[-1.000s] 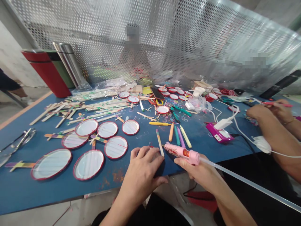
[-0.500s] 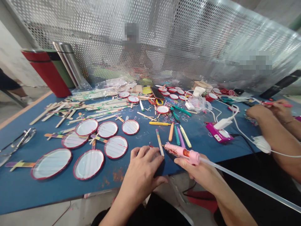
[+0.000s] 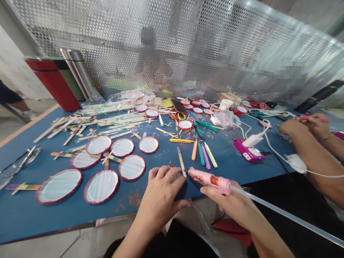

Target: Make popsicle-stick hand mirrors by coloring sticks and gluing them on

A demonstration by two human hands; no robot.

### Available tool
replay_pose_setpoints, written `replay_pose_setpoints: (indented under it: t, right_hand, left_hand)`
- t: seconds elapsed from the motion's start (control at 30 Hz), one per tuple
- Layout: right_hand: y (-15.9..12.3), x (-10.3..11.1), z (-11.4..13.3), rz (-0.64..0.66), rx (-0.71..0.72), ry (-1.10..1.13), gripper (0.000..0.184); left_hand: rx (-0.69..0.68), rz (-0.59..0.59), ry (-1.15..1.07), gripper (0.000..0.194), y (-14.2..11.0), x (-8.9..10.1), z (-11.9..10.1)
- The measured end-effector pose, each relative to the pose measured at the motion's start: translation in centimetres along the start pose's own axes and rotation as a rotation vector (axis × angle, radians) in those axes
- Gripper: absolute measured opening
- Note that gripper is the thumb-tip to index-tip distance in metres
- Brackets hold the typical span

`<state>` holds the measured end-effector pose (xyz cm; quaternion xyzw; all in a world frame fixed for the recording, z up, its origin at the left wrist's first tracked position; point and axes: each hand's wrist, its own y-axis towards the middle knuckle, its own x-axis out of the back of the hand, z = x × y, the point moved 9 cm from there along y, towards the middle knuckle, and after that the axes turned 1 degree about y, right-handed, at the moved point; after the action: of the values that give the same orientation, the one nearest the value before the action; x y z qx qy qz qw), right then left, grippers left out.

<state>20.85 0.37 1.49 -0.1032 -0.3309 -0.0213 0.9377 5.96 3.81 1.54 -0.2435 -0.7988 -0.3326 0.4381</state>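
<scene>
My right hand (image 3: pixel 228 204) is wrapped round a pink glue gun (image 3: pixel 209 180), and a long clear glue stick (image 3: pixel 285 214) runs out of its back. The nozzle points left, close to the near end of a craft stick (image 3: pixel 181 160) coloured in bands. My left hand (image 3: pixel 163 191) rests palm down at the table's near edge, fingers bent and a little apart, thumb held away. Its fingertips are beside the stick's near end. A bit of red shows past the fingers; what lies beneath them is mostly hidden.
Several red-rimmed white discs with stick handles, such as one disc (image 3: pixel 101 187), lie left. Markers (image 3: pixel 206 156), pliers (image 3: pixel 199 132) and loose craft sticks (image 3: pixel 51 129) lie beyond. A purple power strip (image 3: pixel 248 151) with white cables is right, near a co-worker's arms (image 3: pixel 306 143). Bottles (image 3: pixel 53 84) stand back left.
The glue gun and my right hand have shifted very slightly right, the nozzle a little farther from the stick. My left hand stays nearly still. The whole view has moved slightly.
</scene>
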Motion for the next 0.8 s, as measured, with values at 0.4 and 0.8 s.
replay_pose_setpoints:
  t: [0.4,0.8]
  right_hand:
    - [-0.2,-0.1,-0.1,-0.002,0.008,-0.062,0.037]
    - [1.3,0.1,0.1,-0.071,0.057,-0.156,0.039]
  left_hand:
    - [-0.009,-0.012,0.007,0.048,0.0,-0.1,0.0]
    - [-0.009,-0.005,0.003,0.051,0.1,-0.1,0.0]
